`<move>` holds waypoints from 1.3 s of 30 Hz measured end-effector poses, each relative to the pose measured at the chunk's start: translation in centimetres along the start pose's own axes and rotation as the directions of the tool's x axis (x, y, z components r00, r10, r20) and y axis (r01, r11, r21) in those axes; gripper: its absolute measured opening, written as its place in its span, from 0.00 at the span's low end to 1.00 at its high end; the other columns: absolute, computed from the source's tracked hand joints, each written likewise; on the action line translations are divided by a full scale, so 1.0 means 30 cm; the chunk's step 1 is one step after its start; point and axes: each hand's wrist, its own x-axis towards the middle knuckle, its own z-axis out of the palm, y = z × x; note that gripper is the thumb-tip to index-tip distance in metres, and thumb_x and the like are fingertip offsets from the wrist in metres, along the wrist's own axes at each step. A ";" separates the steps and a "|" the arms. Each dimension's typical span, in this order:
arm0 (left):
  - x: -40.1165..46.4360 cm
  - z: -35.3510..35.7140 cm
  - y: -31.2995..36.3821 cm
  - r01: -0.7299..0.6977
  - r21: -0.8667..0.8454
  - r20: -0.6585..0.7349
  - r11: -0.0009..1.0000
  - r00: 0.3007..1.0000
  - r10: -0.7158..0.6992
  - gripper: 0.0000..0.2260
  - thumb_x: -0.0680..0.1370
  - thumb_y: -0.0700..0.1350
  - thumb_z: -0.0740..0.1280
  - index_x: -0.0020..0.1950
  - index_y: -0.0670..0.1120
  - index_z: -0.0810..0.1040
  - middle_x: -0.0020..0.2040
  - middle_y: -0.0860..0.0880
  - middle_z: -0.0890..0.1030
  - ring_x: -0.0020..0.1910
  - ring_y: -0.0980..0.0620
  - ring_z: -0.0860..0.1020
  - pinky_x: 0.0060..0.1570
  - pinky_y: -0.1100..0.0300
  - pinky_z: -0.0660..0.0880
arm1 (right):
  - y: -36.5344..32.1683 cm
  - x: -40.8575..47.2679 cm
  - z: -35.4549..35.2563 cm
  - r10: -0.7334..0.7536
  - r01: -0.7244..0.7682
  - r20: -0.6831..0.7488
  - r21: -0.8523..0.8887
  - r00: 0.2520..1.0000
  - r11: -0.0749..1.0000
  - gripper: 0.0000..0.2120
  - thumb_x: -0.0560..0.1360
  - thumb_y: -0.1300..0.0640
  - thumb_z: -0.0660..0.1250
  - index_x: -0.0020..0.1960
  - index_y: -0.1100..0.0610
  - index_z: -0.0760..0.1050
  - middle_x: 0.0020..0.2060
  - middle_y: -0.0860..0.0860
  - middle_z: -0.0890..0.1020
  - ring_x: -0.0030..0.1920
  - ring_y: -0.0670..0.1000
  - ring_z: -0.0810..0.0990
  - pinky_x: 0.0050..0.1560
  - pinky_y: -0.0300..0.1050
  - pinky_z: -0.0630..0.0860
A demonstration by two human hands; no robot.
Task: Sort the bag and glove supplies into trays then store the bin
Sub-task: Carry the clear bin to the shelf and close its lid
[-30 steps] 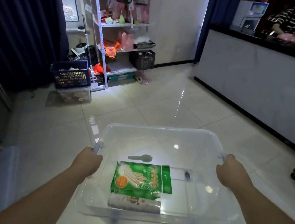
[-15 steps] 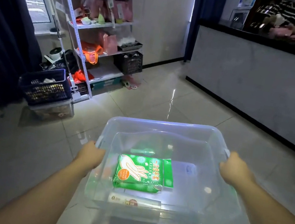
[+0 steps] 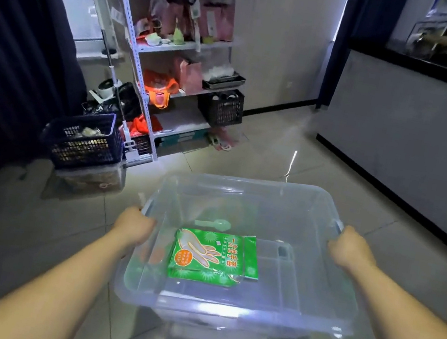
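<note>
I carry a clear plastic bin (image 3: 245, 191) in front of me above the tiled floor. My left hand (image 3: 133, 223) grips its left rim handle and my right hand (image 3: 347, 249) grips the right one. On the bin's bottom lies a green pack of disposable gloves (image 3: 214, 256), printed with pale hands. A clear flat bag pack (image 3: 277, 265) lies to its right. Through the bin's far part a pale green spoon shape (image 3: 214, 223) shows.
A white metal shelf (image 3: 175, 44) with pink bags, a metal tray (image 3: 223, 81) and a black crate (image 3: 221, 106) stands ahead left. A blue basket (image 3: 84, 140) sits on a clear box on the floor. A grey counter (image 3: 413, 137) runs along the right; a person stands behind it.
The view has swung left and moved closer to the shelf. The bin stays held in both hands, and the white roll at its near edge is no longer visible.
</note>
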 end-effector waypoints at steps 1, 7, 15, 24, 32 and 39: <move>0.044 0.003 0.036 0.015 -0.019 -0.009 1.000 1.000 -0.016 0.11 0.76 0.44 0.70 0.54 0.39 0.79 0.45 0.40 0.82 0.40 0.40 0.81 0.34 0.56 0.71 | -0.043 0.081 -0.018 -0.030 0.030 0.002 -0.003 1.000 1.000 0.17 0.78 0.56 0.63 0.64 0.64 0.69 0.60 0.64 0.79 0.58 0.65 0.80 0.50 0.53 0.75; 0.288 0.037 0.216 0.070 -0.126 -0.069 0.990 0.994 -0.080 0.14 0.75 0.43 0.68 0.60 0.41 0.81 0.49 0.37 0.84 0.46 0.37 0.83 0.38 0.55 0.74 | -0.269 0.460 -0.080 -0.125 0.125 -0.029 -0.006 0.992 0.992 0.14 0.77 0.55 0.62 0.61 0.59 0.67 0.57 0.63 0.80 0.55 0.65 0.80 0.51 0.53 0.77; 0.737 0.078 0.378 0.137 -0.157 -0.110 0.978 0.982 -0.155 0.14 0.70 0.47 0.67 0.54 0.46 0.79 0.41 0.41 0.83 0.36 0.41 0.82 0.35 0.53 0.80 | -0.558 0.878 -0.043 -0.163 0.163 -0.008 -0.003 0.987 0.987 0.10 0.78 0.57 0.61 0.58 0.58 0.67 0.50 0.60 0.79 0.46 0.62 0.78 0.46 0.51 0.77; 1.354 0.073 0.630 0.133 -0.130 -0.032 0.983 0.990 -0.138 0.08 0.77 0.43 0.66 0.54 0.43 0.74 0.43 0.42 0.77 0.39 0.43 0.77 0.34 0.57 0.71 | -0.920 1.309 0.000 -0.077 0.077 -0.016 0.008 0.997 0.997 0.18 0.78 0.54 0.60 0.66 0.56 0.67 0.48 0.56 0.77 0.42 0.59 0.78 0.42 0.50 0.78; 1.805 0.073 0.823 0.146 -0.112 -0.004 0.983 0.989 -0.147 0.10 0.77 0.44 0.65 0.57 0.44 0.74 0.46 0.43 0.79 0.41 0.44 0.78 0.34 0.56 0.73 | -1.177 1.715 0.053 -0.072 0.072 -0.011 0.036 0.997 0.997 0.17 0.78 0.56 0.61 0.66 0.59 0.67 0.49 0.58 0.77 0.44 0.60 0.76 0.43 0.50 0.73; 2.135 0.142 0.992 0.216 -0.135 -0.061 0.967 0.972 -0.226 0.09 0.77 0.43 0.65 0.57 0.44 0.74 0.45 0.43 0.79 0.38 0.45 0.77 0.30 0.58 0.71 | -1.434 2.203 0.104 -0.153 0.151 0.051 0.056 0.987 0.987 0.16 0.78 0.58 0.62 0.64 0.61 0.66 0.59 0.66 0.79 0.55 0.65 0.79 0.49 0.52 0.73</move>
